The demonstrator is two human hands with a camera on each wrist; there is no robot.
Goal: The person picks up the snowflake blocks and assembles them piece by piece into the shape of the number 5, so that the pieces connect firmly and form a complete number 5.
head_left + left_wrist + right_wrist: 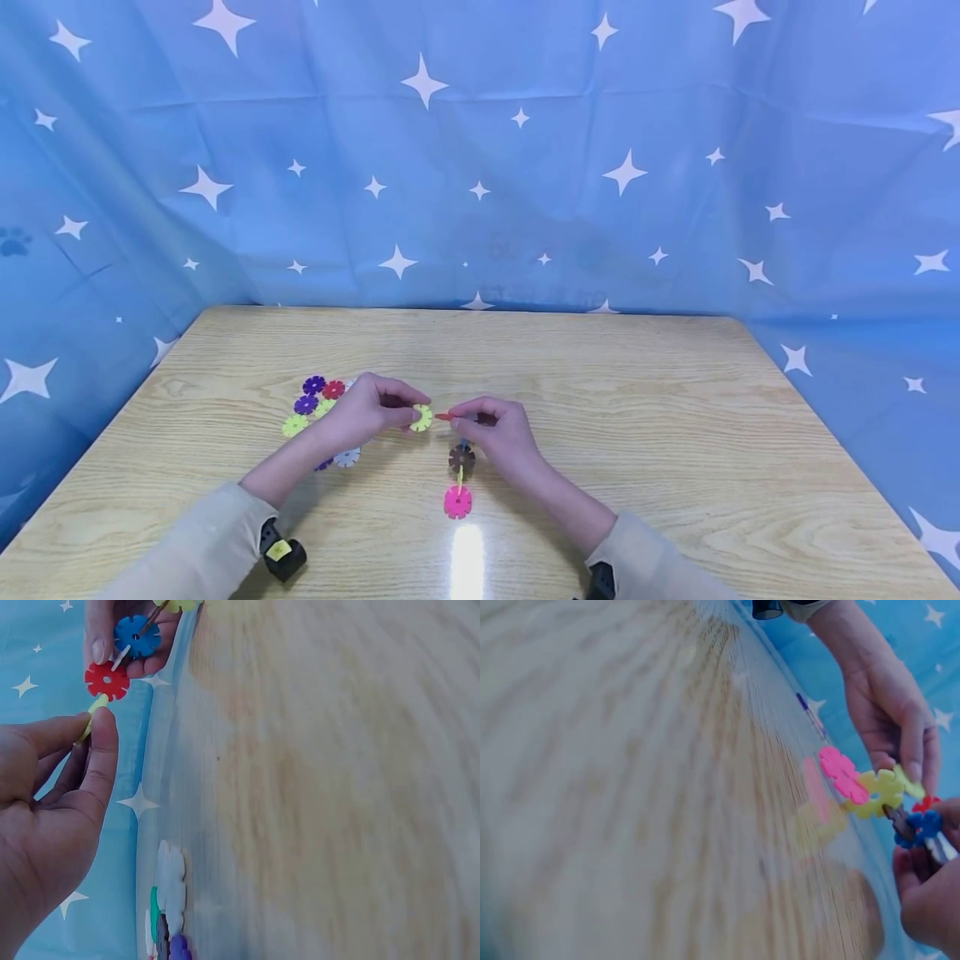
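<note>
My left hand (367, 412) pinches a yellow-green notched snowflake disc (423, 418) between thumb and fingertips. Just to its right, my right hand (501, 429) grips the upper end of a chain of interlocked snowflake discs. A red disc (107, 681) sticks out from that chain, and the left hand's disc is right at its edge in the left wrist view. Beyond the red one come a white disc (941, 849) and a blue disc (928, 823), partly covered by fingers. Lower down hang a brown disc (462, 457), a yellow disc (877, 793) and a pink disc (458, 502).
Loose snowflake discs lie left of the left hand: purple (313, 385), red (333, 389), yellow-green (295, 426) and pale blue (347, 457), some hidden under the forearm. The wooden table (675, 433) ends at a blue star-patterned curtain (480, 150).
</note>
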